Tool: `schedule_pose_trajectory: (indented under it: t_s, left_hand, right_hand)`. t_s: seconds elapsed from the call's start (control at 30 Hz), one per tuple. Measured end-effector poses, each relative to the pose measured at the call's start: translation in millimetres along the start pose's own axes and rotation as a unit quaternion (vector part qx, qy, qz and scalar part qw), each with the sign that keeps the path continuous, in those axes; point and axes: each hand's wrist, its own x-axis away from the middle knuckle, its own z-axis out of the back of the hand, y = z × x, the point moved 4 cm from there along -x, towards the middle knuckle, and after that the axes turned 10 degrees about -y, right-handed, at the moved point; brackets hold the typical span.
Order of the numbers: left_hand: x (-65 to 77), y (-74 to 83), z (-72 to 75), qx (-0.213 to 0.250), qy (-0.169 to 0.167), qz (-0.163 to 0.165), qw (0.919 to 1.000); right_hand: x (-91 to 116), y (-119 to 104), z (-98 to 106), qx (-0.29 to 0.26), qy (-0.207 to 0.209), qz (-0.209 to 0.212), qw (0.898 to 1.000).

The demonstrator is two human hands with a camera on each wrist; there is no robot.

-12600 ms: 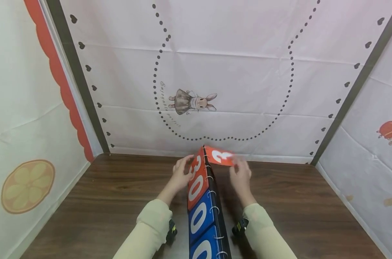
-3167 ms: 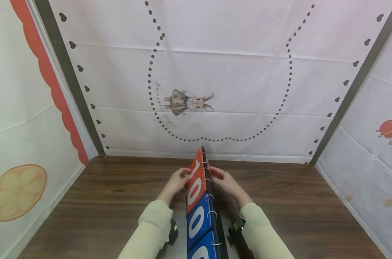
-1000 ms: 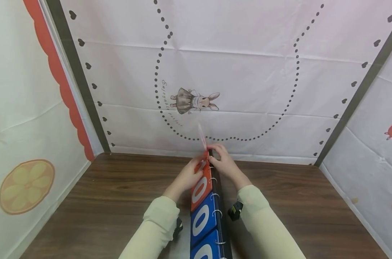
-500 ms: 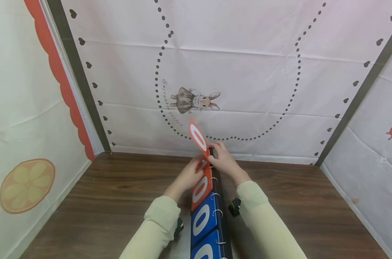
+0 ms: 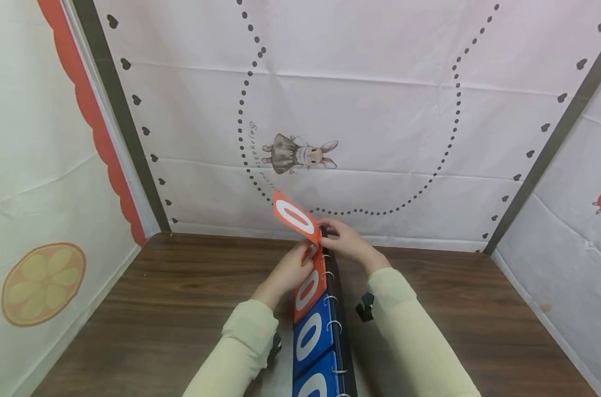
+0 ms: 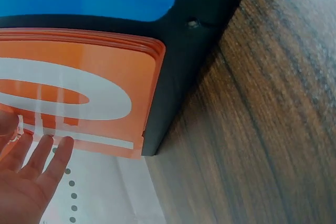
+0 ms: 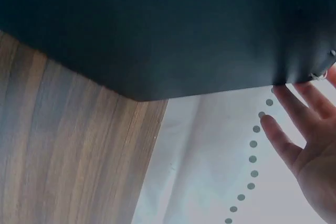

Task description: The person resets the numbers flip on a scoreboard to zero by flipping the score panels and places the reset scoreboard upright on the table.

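A flip scoreboard (image 5: 337, 336) stands on edge on the table, its ringed spine facing up. Orange and blue number cards hang on its left side. At the far end, an orange card (image 5: 295, 216) showing a white 0 is raised and leans left over the rings. My left hand (image 5: 285, 273) lies against the orange cards below it; in the left wrist view its fingertips reach the end of the card stack (image 6: 113, 59). My right hand (image 5: 347, 246) pinches the far top corner of the scoreboard; in the right wrist view its fingers touch the edge of the black back (image 7: 173, 51).
The brown wooden table (image 5: 181, 298) spreads on both sides of the scoreboard. A white printed cloth (image 5: 380, 121) with a rabbit figure closes off the back, close to the scoreboard's far end. More printed cloth (image 5: 27, 182) stands at either side.
Earlier cards 3 and 1 showed at the far end. Over the last second the raised 0 card has swung from upright down toward the left, while both hands have barely moved.
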Motion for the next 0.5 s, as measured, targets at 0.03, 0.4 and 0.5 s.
schedule_pose_trajectory:
  t_s: [0.03, 0.4, 0.5]
  left_hand:
    - [0.2, 0.2, -0.2, -0.009, -0.001, 0.001, 1.0]
    - [5.4, -5.2, -3.2, -0.021, -0.051, 0.016, 0.9983]
    - [15.6, -1.8, 5.4, -0.035, -0.029, -0.001, 0.999]
  right_hand:
    - [0, -1, 0, 0.003, -0.004, 0.004, 1.0]
    - [-7, -3, -4, 0.068, 0.016, -0.028, 0.997]
    - [-8, -3, -6, 0.053, 0.016, -0.033, 0.998]
